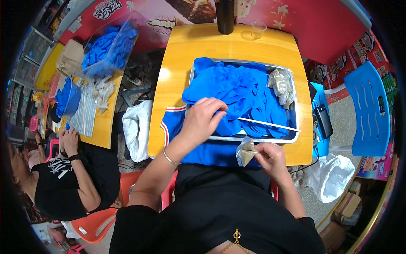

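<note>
A metal tray point(296, 114) in front of me holds a heap of thin blue fabric-like pieces point(249, 84). My left hand point(204, 117) reaches over the heap's near left part, fingers bent together; whatever they may pinch is hidden. Just right of its fingertips, a thin white stick point(270, 124) slants across the heap to the tray's right rim. My right hand point(272, 160), at the table's near edge, grips a small clear plastic bag point(245, 153) with beige-brown contents between thumb and fingers. Another plastic bag point(281, 88) with similar contents lies in the tray's far right corner.
A black cylinder point(225, 17) and a clear cup point(258, 29) stand at the yellow table's point(177, 46) far edge. To the left, a person point(63, 169) sits at another table with a clear bin point(112, 46) of blue pieces. A blue chair point(368, 110) stands right.
</note>
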`<act>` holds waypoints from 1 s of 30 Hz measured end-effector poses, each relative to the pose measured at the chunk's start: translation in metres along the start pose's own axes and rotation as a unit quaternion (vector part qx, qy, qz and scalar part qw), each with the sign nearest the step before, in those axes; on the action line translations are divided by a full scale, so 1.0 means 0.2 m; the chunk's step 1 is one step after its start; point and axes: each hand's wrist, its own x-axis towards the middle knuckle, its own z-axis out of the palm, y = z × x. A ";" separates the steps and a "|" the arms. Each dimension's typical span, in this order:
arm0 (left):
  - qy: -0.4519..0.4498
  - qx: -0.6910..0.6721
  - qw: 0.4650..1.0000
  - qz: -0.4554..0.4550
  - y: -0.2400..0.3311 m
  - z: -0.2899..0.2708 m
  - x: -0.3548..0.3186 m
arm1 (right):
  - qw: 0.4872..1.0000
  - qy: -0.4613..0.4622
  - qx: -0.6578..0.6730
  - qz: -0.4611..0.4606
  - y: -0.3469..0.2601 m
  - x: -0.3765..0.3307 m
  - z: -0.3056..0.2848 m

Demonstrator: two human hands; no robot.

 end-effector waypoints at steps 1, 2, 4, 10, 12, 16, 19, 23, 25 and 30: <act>-0.010 0.030 0.999 0.033 -0.04 -0.01 0.02 | 1.000 -0.008 0.012 0.015 0.01 -0.01 0.00; -0.049 0.047 0.997 0.033 -0.07 0.00 0.03 | 1.000 -0.007 0.012 0.015 0.01 -0.01 0.00; -0.086 0.079 0.992 0.047 -0.07 -0.01 0.04 | 1.000 -0.012 0.015 0.023 0.01 -0.02 0.00; -0.187 0.154 0.969 0.055 -0.04 -0.02 0.06 | 1.000 -0.003 0.011 0.013 0.02 -0.03 0.00; -0.205 0.150 0.966 0.044 -0.06 -0.03 0.05 | 1.000 0.000 0.015 0.012 0.02 -0.02 0.00; -0.213 0.045 0.976 0.004 -0.10 -0.05 0.01 | 1.000 -0.006 0.014 0.021 0.03 -0.02 0.01; -0.208 -0.095 0.969 -0.092 -0.07 -0.10 -0.01 | 1.000 -0.002 0.018 0.018 0.03 -0.02 0.02; -0.207 -0.100 0.967 -0.109 -0.04 -0.13 -0.02 | 0.999 -0.008 0.036 0.017 0.02 -0.01 0.03; -0.200 -0.068 0.975 -0.072 -0.06 -0.11 -0.04 | 0.999 -0.006 0.033 0.021 0.02 -0.01 0.04; -0.199 0.017 0.979 -0.045 -0.07 -0.09 -0.06 | 0.999 -0.016 0.042 0.019 0.01 -0.01 0.05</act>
